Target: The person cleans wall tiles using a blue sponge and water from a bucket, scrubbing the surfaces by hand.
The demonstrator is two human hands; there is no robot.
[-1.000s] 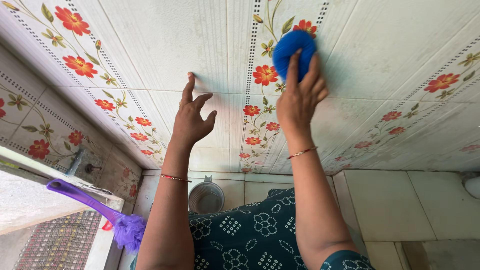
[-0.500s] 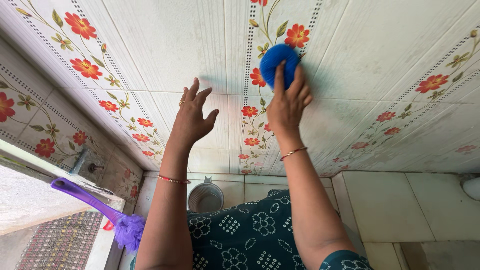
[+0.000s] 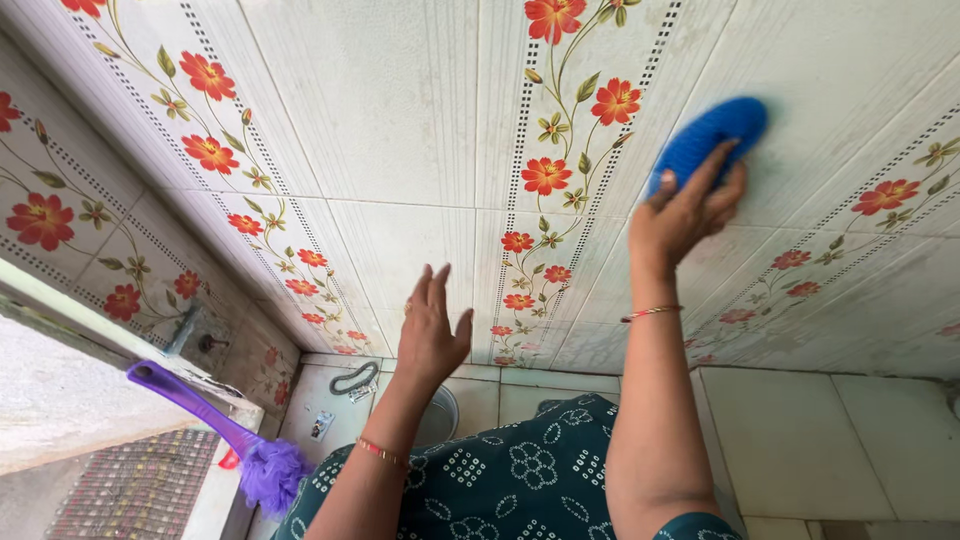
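Right hand [image 3: 690,215] covers half the blue scrubber [image 3: 712,135]

We see a bright blue rounded scrubbing pad [image 3: 712,138] under our right hand [image 3: 688,212], pressed on the glossy white ribbed wall tiles [image 3: 380,110]. Those tiles carry red-orange flowers on green-leaved stems between dotted black lines. Left of the pad, our left hand [image 3: 432,335] shows a red and gold bangle at the wrist; a similar one rings the right wrist. Below the pad we wear dark teal cloth [image 3: 520,470] printed with white dotted motifs. Far left of the pad lies a purple long-handled mesh brush [image 3: 215,425].
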